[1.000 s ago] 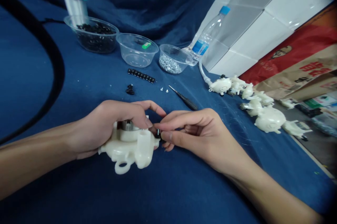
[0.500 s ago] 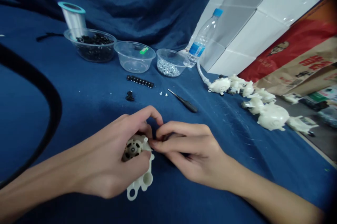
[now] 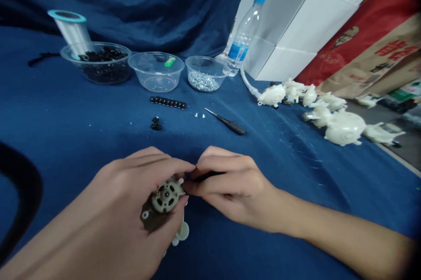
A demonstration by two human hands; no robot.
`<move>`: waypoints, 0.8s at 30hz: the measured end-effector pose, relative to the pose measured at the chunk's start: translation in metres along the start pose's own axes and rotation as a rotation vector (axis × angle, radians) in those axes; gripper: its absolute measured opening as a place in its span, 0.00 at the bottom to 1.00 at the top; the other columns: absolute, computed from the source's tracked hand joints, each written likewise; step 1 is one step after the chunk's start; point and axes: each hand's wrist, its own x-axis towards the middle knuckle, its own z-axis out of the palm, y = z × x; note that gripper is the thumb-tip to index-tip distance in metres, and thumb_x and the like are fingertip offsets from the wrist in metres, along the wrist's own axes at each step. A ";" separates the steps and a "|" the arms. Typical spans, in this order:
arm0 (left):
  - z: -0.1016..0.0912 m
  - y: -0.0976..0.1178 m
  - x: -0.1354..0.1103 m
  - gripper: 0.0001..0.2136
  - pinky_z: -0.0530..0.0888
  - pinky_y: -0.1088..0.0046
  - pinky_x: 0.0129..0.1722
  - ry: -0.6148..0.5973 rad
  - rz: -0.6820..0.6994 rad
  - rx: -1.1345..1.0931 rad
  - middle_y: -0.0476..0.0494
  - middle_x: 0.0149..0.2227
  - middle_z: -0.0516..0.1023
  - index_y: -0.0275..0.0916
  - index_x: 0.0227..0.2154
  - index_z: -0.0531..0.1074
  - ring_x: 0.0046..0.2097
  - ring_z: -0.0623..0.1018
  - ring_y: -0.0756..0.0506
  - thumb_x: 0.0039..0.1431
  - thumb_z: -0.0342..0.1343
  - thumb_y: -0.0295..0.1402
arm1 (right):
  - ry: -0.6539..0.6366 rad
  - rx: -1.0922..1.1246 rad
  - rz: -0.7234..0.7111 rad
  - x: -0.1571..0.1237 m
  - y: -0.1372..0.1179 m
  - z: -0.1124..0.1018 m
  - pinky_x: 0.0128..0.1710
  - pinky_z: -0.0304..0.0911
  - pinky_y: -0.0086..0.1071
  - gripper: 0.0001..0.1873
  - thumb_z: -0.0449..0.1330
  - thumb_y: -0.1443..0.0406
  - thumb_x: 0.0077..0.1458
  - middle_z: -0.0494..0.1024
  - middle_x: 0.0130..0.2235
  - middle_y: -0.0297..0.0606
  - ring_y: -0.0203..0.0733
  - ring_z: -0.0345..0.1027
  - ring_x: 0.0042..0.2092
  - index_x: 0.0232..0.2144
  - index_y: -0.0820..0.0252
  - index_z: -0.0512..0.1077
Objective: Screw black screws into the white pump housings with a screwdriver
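My left hand [image 3: 131, 201] is wrapped round a cream plastic housing [image 3: 171, 210] with a small round motor end [image 3: 167, 194] facing up at me. Most of the housing is hidden under my palm; two rounded lugs stick out below my fingers. My right hand [image 3: 230, 183] is pinched at the housing's right edge, fingertips meeting my left thumb. Something small and dark sits between those fingertips, too small to name.
On the blue cloth: a black screwdriver [image 3: 226, 122], two loose screws [image 3: 199, 115], a row of black beads [image 3: 167, 102], bowls of black parts [image 3: 101, 67], a clear bowl [image 3: 156, 72], a bowl of screws [image 3: 204, 74], a water bottle [image 3: 241, 37], cream housings [image 3: 329, 113] at right.
I have turned the housing so its motor end faces up, and drawn it nearer to me. My right hand stayed pinched at its edge. The view has shifted down and left.
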 end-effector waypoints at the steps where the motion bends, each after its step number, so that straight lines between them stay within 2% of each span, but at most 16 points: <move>1: 0.003 0.000 -0.002 0.06 0.73 0.72 0.30 0.023 0.006 0.060 0.53 0.37 0.77 0.50 0.36 0.71 0.36 0.78 0.46 0.57 0.57 0.31 | 0.010 0.018 0.028 0.000 0.000 0.001 0.40 0.69 0.35 0.08 0.61 0.78 0.58 0.79 0.35 0.47 0.40 0.71 0.37 0.32 0.70 0.80; 3: 0.007 0.002 -0.004 0.11 0.75 0.73 0.29 0.034 -0.061 0.102 0.54 0.38 0.78 0.54 0.42 0.70 0.35 0.80 0.46 0.56 0.57 0.34 | 0.023 0.043 0.101 0.000 0.000 0.001 0.39 0.69 0.34 0.09 0.62 0.79 0.56 0.78 0.35 0.43 0.38 0.70 0.36 0.30 0.66 0.80; 6: 0.010 0.010 -0.005 0.12 0.76 0.75 0.25 -0.014 -0.312 -0.048 0.51 0.40 0.78 0.52 0.44 0.68 0.35 0.81 0.45 0.57 0.57 0.40 | 0.039 0.105 0.206 -0.002 -0.001 0.003 0.37 0.69 0.29 0.12 0.62 0.80 0.54 0.77 0.35 0.37 0.36 0.72 0.36 0.30 0.62 0.80; 8: 0.010 0.012 -0.004 0.13 0.75 0.77 0.23 -0.036 -0.382 -0.138 0.49 0.43 0.77 0.51 0.46 0.67 0.39 0.81 0.43 0.59 0.56 0.43 | 0.061 0.157 0.237 -0.004 0.000 0.005 0.36 0.69 0.27 0.14 0.61 0.81 0.53 0.77 0.36 0.36 0.34 0.73 0.36 0.30 0.61 0.80; 9: 0.011 0.011 -0.004 0.13 0.76 0.77 0.24 -0.053 -0.363 -0.138 0.49 0.45 0.76 0.52 0.46 0.67 0.41 0.81 0.42 0.59 0.56 0.43 | 0.071 0.174 0.246 -0.005 0.000 0.007 0.35 0.69 0.26 0.14 0.61 0.81 0.53 0.78 0.36 0.36 0.34 0.73 0.36 0.31 0.61 0.80; 11: 0.013 0.002 -0.004 0.13 0.78 0.76 0.27 -0.011 -0.232 -0.061 0.50 0.46 0.77 0.54 0.47 0.69 0.43 0.81 0.42 0.58 0.58 0.41 | 0.092 0.193 0.261 -0.006 0.000 0.008 0.35 0.69 0.25 0.14 0.61 0.81 0.53 0.78 0.36 0.35 0.33 0.74 0.35 0.31 0.61 0.80; 12: 0.015 -0.003 -0.005 0.14 0.80 0.75 0.29 0.033 -0.153 -0.003 0.50 0.45 0.78 0.55 0.47 0.71 0.42 0.81 0.42 0.57 0.59 0.40 | 0.100 0.201 0.265 -0.006 0.000 0.009 0.35 0.69 0.25 0.13 0.61 0.81 0.53 0.78 0.36 0.35 0.33 0.74 0.35 0.31 0.61 0.81; 13: 0.017 -0.009 -0.006 0.14 0.79 0.74 0.27 0.138 -0.060 0.035 0.50 0.41 0.79 0.55 0.46 0.73 0.38 0.81 0.42 0.55 0.60 0.40 | 0.108 0.207 0.268 -0.006 0.000 0.009 0.35 0.70 0.25 0.14 0.61 0.81 0.53 0.78 0.36 0.35 0.33 0.74 0.35 0.31 0.61 0.81; 15: 0.021 -0.017 -0.009 0.15 0.79 0.71 0.24 0.229 -0.011 0.065 0.50 0.38 0.80 0.56 0.45 0.75 0.34 0.81 0.41 0.54 0.60 0.40 | 0.117 0.214 0.277 -0.006 -0.001 0.009 0.36 0.70 0.25 0.14 0.61 0.82 0.52 0.78 0.36 0.36 0.34 0.74 0.36 0.31 0.62 0.81; 18: 0.027 -0.016 -0.013 0.17 0.79 0.66 0.24 0.287 0.010 0.032 0.51 0.38 0.82 0.59 0.47 0.75 0.35 0.81 0.39 0.52 0.60 0.37 | 0.099 0.225 0.302 -0.005 -0.004 0.007 0.35 0.70 0.25 0.12 0.63 0.81 0.53 0.78 0.36 0.36 0.35 0.74 0.37 0.31 0.63 0.82; 21: 0.027 -0.004 -0.017 0.17 0.79 0.64 0.27 0.319 0.016 0.021 0.53 0.41 0.81 0.61 0.45 0.75 0.37 0.81 0.39 0.52 0.60 0.35 | 0.086 0.259 0.301 -0.004 -0.006 0.006 0.36 0.70 0.26 0.10 0.64 0.79 0.54 0.78 0.39 0.39 0.35 0.75 0.37 0.31 0.65 0.82; 24: 0.021 0.009 -0.021 0.14 0.79 0.64 0.32 0.308 -0.112 0.109 0.58 0.38 0.80 0.62 0.43 0.73 0.32 0.80 0.45 0.53 0.60 0.37 | 0.115 0.297 0.264 -0.004 -0.008 0.007 0.38 0.71 0.26 0.10 0.62 0.79 0.56 0.78 0.40 0.39 0.34 0.75 0.37 0.34 0.66 0.83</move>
